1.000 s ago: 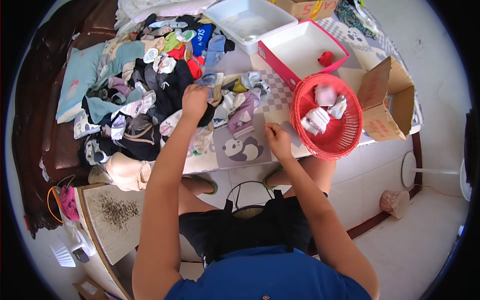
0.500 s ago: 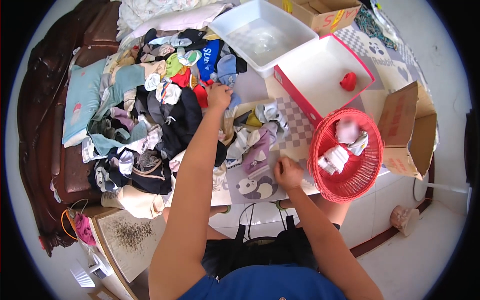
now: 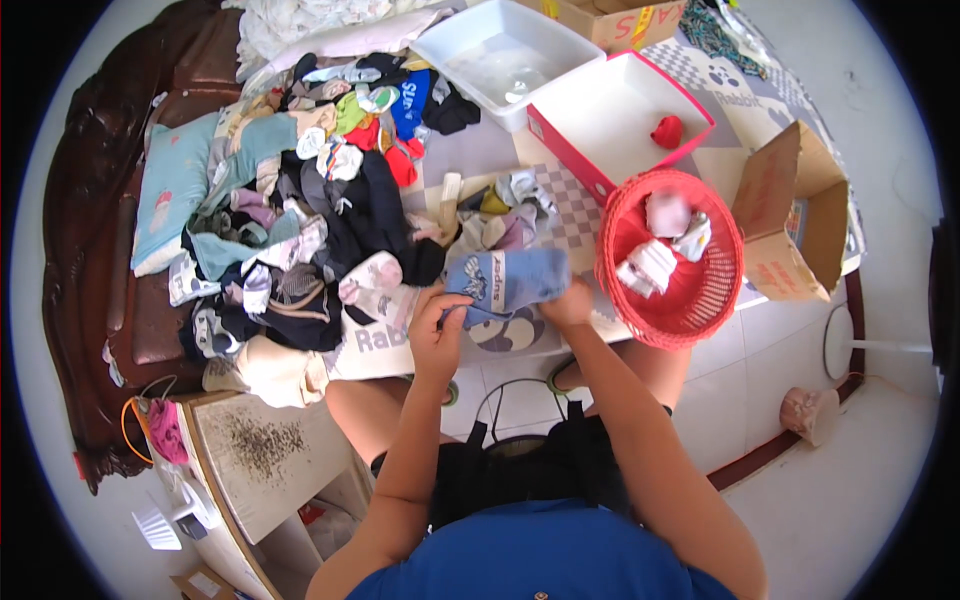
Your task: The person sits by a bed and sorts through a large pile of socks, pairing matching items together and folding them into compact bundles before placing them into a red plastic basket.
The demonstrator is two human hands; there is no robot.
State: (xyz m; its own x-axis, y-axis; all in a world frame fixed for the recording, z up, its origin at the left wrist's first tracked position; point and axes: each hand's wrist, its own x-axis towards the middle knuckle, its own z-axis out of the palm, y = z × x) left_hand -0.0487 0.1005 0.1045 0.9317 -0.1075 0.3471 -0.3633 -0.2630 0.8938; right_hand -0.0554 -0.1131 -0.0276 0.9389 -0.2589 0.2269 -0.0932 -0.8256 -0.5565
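Observation:
I hold a blue sock (image 3: 505, 281) stretched flat between both hands over the front edge of the table (image 3: 580, 215). My left hand (image 3: 436, 335) grips its left end, my right hand (image 3: 568, 300) grips its right end. Under the sock lies a grey patterned sock (image 3: 505, 332). A big heap of mixed socks and small clothes (image 3: 320, 230) covers the table to the left. A red round basket (image 3: 672, 260) with several folded light socks stands just right of my right hand.
A red-rimmed white box (image 3: 620, 120) with a small red object sits behind the basket. A white tub (image 3: 495, 60) stands farther back. An open cardboard box (image 3: 790, 215) is at the right. A dark wooden bench with cushions (image 3: 165, 200) is at the left.
My left hand came back from the heap with a blue sock. Both hands now hold it spread near the table's front edge, where my right hand was before on the grey sock.

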